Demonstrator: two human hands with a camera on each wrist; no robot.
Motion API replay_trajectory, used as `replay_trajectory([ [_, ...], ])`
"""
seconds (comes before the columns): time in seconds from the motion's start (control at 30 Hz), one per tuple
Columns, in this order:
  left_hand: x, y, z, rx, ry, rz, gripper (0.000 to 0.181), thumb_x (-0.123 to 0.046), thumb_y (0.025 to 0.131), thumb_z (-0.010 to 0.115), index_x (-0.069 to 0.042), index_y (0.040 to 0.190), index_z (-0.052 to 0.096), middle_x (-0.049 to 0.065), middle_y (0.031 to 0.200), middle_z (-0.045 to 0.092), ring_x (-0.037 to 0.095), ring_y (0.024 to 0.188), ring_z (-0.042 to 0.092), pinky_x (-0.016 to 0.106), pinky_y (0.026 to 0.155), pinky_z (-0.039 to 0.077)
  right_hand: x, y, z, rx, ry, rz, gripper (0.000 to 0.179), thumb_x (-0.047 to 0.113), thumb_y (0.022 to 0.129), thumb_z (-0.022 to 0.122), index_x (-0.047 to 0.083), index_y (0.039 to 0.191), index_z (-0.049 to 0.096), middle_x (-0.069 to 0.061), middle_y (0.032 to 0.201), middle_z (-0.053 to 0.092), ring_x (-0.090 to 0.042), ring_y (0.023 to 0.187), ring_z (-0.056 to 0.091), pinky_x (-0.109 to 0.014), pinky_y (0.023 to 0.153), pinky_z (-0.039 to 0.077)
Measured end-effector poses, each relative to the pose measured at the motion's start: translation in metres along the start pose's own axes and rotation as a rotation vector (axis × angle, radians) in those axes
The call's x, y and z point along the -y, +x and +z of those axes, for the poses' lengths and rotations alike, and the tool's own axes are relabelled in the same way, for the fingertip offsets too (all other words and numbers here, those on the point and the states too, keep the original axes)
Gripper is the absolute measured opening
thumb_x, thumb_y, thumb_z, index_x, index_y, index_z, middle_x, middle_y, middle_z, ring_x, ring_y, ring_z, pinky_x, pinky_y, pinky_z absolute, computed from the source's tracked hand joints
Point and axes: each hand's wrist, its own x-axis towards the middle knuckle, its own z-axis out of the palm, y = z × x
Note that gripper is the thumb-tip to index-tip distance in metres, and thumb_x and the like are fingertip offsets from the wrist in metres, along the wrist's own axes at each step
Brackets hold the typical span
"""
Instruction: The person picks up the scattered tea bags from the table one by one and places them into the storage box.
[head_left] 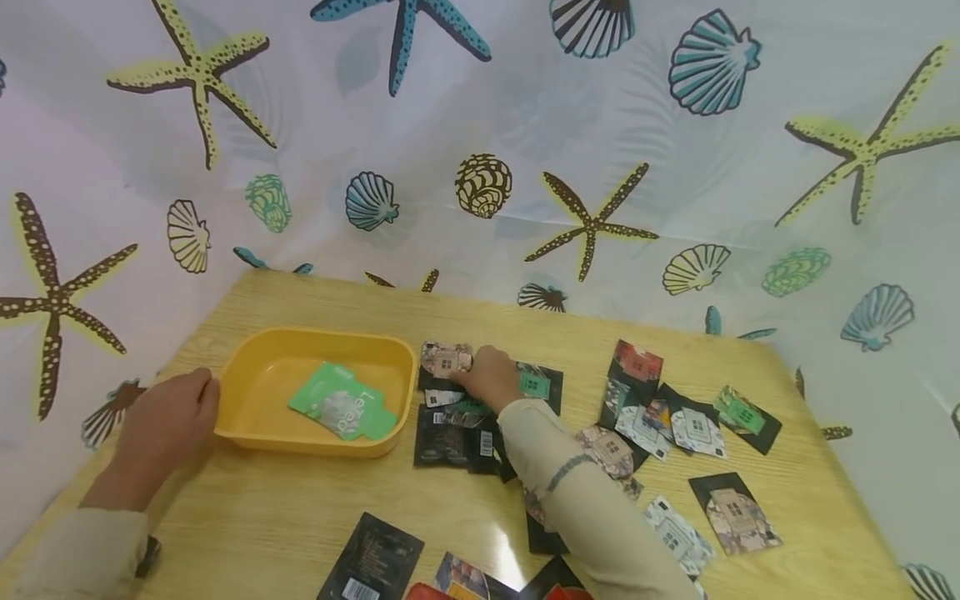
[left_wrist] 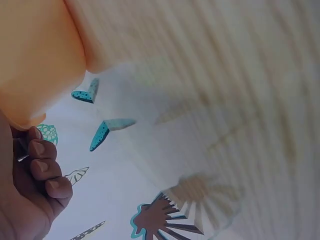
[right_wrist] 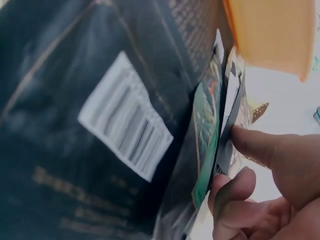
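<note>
Decently bright, catching white glare off the pale-yellow wood-grain table (head_left: 262, 517); kinda blurry on the flat black barcoded packet (right_wrist: 65, 155) up close.

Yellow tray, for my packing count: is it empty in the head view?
No, a green packet lies inside the yellow tray.

The head view looks down the light wood-grain worktop (head_left: 255, 517) toward its far edge; close-in wrist views share the yellow rounded plastic tray (head_left: 258, 396).
</note>
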Motion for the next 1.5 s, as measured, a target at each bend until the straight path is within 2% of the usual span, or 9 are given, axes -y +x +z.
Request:
replay_trajectory([
  [0.13,0.002,0.001,0.001,-0.015,-0.001,0.032,0.037,-0.015,0.103,0.039,-0.012,0.066,0.041,0.001,0.057,0.036,0.015,0.052,0.03,0.029,0.052,0.025,-0.005,0.004,-0.004,0.04,0.103,0.053,0.047,0.027,0.094,0.068,0.014,0.054,0.045,0.003,0.047,0.04,-0.012,0.043,0.04,-0.028,0.046,0.035],
  [0.27,0.004,-0.001,0.002,-0.026,-0.009,0.037,0.037,-0.013,0.102,0.041,-0.012,0.065,0.039,0.0,0.057,0.032,0.015,0.052,0.028,0.028,0.052,0.024,-0.012,0.005,-0.008,0.092,0.299,0.105,0.037,0.019,0.098,0.061,0.004,0.064,0.066,-0.006,0.053,0.061,-0.009,0.042,0.052,-0.024,0.046,0.046],
  [0.37,0.005,-0.003,0.004,-0.03,-0.009,0.038,0.036,-0.013,0.102,0.042,-0.012,0.066,0.039,0.0,0.057,0.031,0.015,0.052,0.027,0.028,0.052,0.023,-0.017,0.003,-0.012,0.143,0.516,0.118,0.026,0.014,0.099,0.059,-0.007,0.093,0.073,-0.017,0.081,0.074,-0.006,0.046,0.06,-0.023,0.052,0.054],
  [0.53,0.004,0.0,0.005,-0.059,0.005,0.071,0.036,-0.013,0.103,0.041,-0.012,0.067,0.039,0.0,0.057,0.032,0.015,0.052,0.027,0.028,0.051,0.023,-0.017,0.0,-0.026,0.114,0.702,0.113,0.028,0.008,0.1,0.055,-0.008,0.122,0.062,-0.026,0.118,0.067,-0.007,0.058,0.063,-0.024,0.062,0.058],
  [0.7,0.002,0.005,0.002,-0.066,0.03,0.087,0.036,-0.011,0.101,0.041,-0.012,0.065,0.038,0.001,0.055,0.033,0.016,0.051,0.028,0.029,0.049,0.024,-0.011,-0.002,-0.041,0.05,0.772,0.117,0.025,0.01,0.101,0.055,-0.005,0.119,0.063,-0.023,0.112,0.068,-0.008,0.061,0.065,-0.03,0.069,0.06],
  [0.9,0.002,0.007,0.001,-0.04,0.045,0.054,0.039,-0.012,0.099,0.043,-0.013,0.06,0.041,0.002,0.056,0.041,0.017,0.052,0.035,0.031,0.049,0.027,0.005,-0.006,-0.052,0.076,0.88,0.05,0.024,0.011,0.101,0.057,-0.005,0.118,0.062,-0.02,0.106,0.069,-0.006,0.062,0.068,-0.026,0.068,0.06],
  [1.17,0.0,0.013,0.001,-0.032,0.061,0.038,0.044,-0.014,0.098,0.042,-0.014,0.054,0.042,0.003,0.054,0.043,0.017,0.051,0.036,0.031,0.048,0.029,0.049,-0.025,-0.051,0.209,0.794,-0.092,0.026,0.006,0.1,0.056,-0.005,0.122,0.062,-0.025,0.114,0.07,-0.017,0.071,0.073,-0.039,0.079,0.06],
  [1.33,0.001,0.009,-0.003,-0.027,0.074,0.042,0.042,-0.013,0.097,0.044,-0.014,0.055,0.045,0.004,0.055,0.048,0.018,0.05,0.04,0.033,0.046,0.032,0.077,-0.038,-0.025,0.344,0.604,-0.17,0.025,0.004,0.098,0.057,-0.006,0.119,0.065,-0.023,0.112,0.072,-0.033,0.085,0.076,-0.039,0.076,0.061],
  [1.5,0.002,0.003,-0.004,0.005,0.073,0.027,0.042,-0.013,0.097,0.042,-0.014,0.055,0.045,0.004,0.056,0.048,0.017,0.051,0.04,0.033,0.047,0.032,0.096,-0.046,0.003,0.385,0.465,-0.224,0.021,0.003,0.097,0.059,-0.007,0.114,0.068,-0.02,0.108,0.073,-0.028,0.079,0.076,-0.034,0.072,0.061],
])
